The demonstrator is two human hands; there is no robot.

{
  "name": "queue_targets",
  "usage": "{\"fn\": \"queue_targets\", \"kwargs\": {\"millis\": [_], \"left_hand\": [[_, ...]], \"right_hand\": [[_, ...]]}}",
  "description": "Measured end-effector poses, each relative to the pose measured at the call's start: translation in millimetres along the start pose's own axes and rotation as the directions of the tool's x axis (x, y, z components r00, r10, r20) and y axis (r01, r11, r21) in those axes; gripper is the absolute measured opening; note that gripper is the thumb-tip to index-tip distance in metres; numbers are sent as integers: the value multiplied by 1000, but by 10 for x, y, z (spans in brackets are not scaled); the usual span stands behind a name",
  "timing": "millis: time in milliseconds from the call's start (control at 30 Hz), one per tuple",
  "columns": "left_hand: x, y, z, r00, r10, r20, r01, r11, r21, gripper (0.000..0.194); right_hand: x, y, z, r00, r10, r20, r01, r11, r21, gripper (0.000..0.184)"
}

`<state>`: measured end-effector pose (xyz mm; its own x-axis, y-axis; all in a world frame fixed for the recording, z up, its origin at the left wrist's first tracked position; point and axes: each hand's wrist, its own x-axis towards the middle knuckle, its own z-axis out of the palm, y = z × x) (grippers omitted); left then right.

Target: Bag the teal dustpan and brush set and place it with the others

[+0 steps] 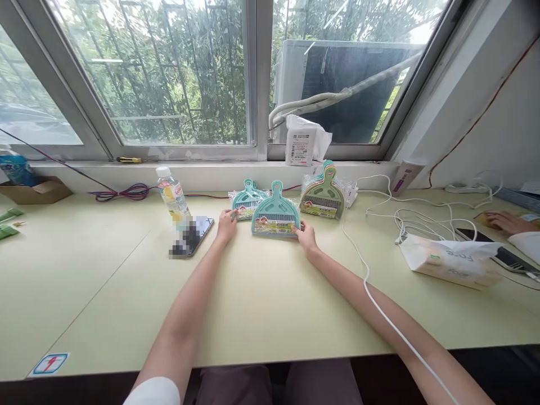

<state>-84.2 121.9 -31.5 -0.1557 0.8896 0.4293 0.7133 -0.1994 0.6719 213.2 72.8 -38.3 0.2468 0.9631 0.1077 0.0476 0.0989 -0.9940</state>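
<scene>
Both hands reach far across the pale green counter [270,304], the left hand [226,226] and right hand [305,235] pinching the lower corners of a teal plastic mini dustpan-and-brush set [275,216], apparently steadying it upright between two further stacks of such sets.

The teal dustpan set [275,216] is smooth moulded plastic with a printed paper label, wrapped in glossy clear film. The stacked dustpan sets [323,197] behind it look the same plastic, also film-wrapped. The table [270,304] has a matt, smooth pale-green laminate top. The water bottle [173,195] is clear glossy plastic. The tissue pack [451,260] has soft, crinkled plastic wrapping. The phone [192,237] shows a glossy glass face.
</scene>
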Motion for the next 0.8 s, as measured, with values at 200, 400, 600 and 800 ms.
{"fn": "queue_targets", "kwargs": {"millis": [200, 400, 600, 800], "left_hand": [[107, -106, 31, 993, -115, -6, 110, 963, -246, 32], [107, -153, 54, 978, -206, 18, 195, 894, -404, 57], [99, -166, 116, 995, -99, 3, 98, 982, -160, 75], [71, -137, 117, 990, -110, 86, 121, 984, -133, 82]], "right_hand": [[288, -55, 573, 999, -54, 7, 54, 991, -121, 32], [441, -123, 1079, 981, -175, -77, 127, 895, -427, 28], [568, -88, 1199, 976, -218, -8, 176, 807, -563, 53], [634, -19, 1238, 983, -162, 89, 184, 818, -545, 63]]}}
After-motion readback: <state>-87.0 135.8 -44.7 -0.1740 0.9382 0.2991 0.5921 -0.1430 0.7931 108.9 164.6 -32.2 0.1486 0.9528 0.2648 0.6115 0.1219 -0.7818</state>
